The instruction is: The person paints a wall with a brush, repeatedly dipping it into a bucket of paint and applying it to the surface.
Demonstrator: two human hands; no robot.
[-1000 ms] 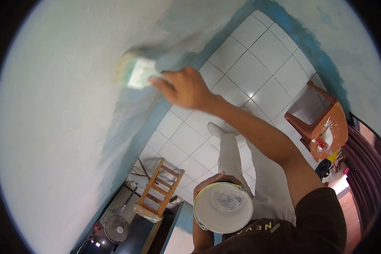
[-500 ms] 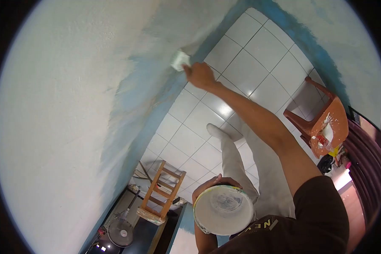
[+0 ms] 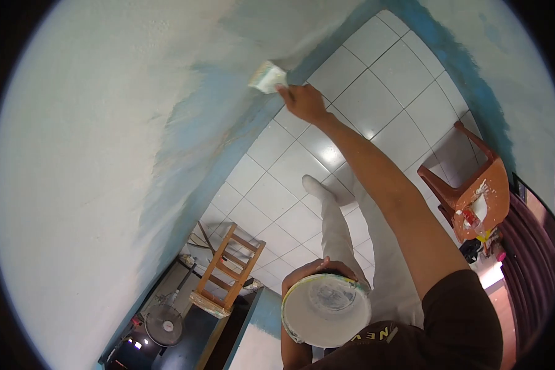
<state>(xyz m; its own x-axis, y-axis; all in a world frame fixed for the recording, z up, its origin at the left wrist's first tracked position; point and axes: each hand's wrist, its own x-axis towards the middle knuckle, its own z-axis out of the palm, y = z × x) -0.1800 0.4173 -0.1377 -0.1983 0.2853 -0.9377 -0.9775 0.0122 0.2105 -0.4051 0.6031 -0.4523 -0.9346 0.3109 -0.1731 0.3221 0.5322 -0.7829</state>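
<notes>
Gripping wide brush (image 3: 269,78) with fingers of right hand (image 3: 304,102), at blue-patched wall (image 3: 194,117), clasping pale bucket (image 3: 311,324) with fingers of left hand (image 3: 305,270)

wall (image 3: 86,142): off-white, blue patches | brush (image 3: 269,78): white | bucket (image 3: 314,317): white, yellow-smeared | chair (image 3: 494,188): orange, white splatters

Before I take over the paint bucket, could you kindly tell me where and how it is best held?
Probably by the rim of the paint bucket, coming from the person's right: the round edge there looks free, while the left grip wraps the left and far sides and the dark shirt sits close on the near side. The open mouth faces up, so keep it level.
</notes>
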